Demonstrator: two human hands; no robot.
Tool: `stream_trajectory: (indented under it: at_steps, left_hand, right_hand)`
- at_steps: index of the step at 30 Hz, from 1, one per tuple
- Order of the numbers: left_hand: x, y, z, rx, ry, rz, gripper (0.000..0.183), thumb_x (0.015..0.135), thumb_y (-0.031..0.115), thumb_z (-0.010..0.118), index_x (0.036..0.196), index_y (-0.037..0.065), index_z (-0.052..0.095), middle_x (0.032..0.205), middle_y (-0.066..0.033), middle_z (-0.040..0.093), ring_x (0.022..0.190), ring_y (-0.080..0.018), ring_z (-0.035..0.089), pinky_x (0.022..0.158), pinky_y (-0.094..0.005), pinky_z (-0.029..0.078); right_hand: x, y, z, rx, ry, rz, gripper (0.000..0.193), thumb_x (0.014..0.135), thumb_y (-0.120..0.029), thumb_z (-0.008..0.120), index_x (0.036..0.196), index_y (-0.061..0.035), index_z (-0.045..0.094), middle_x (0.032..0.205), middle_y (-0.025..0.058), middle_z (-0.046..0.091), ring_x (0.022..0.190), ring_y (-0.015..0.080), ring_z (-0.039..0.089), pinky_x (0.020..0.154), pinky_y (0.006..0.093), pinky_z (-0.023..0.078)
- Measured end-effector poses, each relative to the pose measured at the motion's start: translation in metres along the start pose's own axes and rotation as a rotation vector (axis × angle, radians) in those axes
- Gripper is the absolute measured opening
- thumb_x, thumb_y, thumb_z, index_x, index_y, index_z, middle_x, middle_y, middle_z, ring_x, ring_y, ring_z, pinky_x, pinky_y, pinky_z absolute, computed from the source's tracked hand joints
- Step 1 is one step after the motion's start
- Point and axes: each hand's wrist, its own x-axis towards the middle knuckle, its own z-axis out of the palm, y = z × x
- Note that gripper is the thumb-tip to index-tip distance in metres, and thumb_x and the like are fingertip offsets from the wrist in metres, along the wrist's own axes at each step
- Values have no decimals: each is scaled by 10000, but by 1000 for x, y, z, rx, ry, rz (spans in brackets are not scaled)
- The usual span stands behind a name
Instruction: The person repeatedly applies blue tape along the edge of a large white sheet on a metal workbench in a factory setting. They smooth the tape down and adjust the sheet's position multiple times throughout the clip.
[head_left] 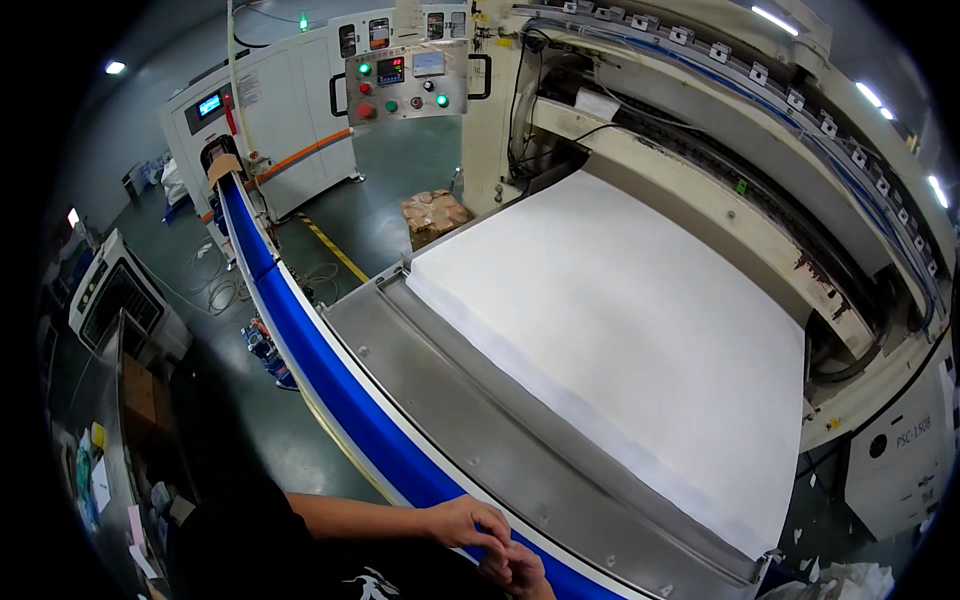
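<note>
At the lower middle my left hand (465, 522) and my right hand (522, 572) meet in front of my body. Their fingers are curled and touch each other; anything small between the fingertips is hidden. Both hands are over the near end of a long blue conveyor belt (345, 400). Past the belt lies a bare grey metal table edge (470, 400). A wide white sheet (620, 330) spreads from there back under the large cream machine (680, 170), its front edge slightly wavy. Neither hand touches the sheet.
A control panel (408, 85) with lit buttons hangs at the back. Behind the belt's far end stands a white cabinet (290, 110). A brown wrapped bundle (434, 212) rests beyond the table. On the left are an air cooler (125, 295) and a cluttered bench (120, 400).
</note>
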Motion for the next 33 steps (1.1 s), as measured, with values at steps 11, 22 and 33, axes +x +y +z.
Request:
stream_trajectory:
  at_steps: [11, 22, 33]
  left_hand:
    - [1, 0, -3, 10, -31, -1, 135, 804, 144, 709, 919, 74, 710, 933, -61, 677, 886, -186, 634, 785, -300, 509]
    - [1, 12, -4, 46, -58, -35, 139, 801, 140, 702, 922, 72, 707, 947, -72, 672, 901, -205, 635, 802, -309, 505]
    - [2, 6, -7, 24, -73, 1, 136, 799, 140, 706, 914, 67, 701, 942, -83, 667, 897, -214, 635, 802, -312, 502]
  right_hand:
    - [0, 0, -6, 21, -23, 33, 223, 904, -246, 488, 810, -59, 566, 549, 21, 507, 481, 132, 455, 514, 260, 344]
    - [-3, -6, 18, 29, 20, 18, 241, 906, -232, 487, 754, -58, 555, 532, 28, 487, 460, 138, 443, 492, 260, 335]
    - [1, -7, 26, 41, 25, -1, 230, 909, -231, 493, 778, -51, 551, 541, 34, 493, 452, 131, 436, 481, 256, 332]
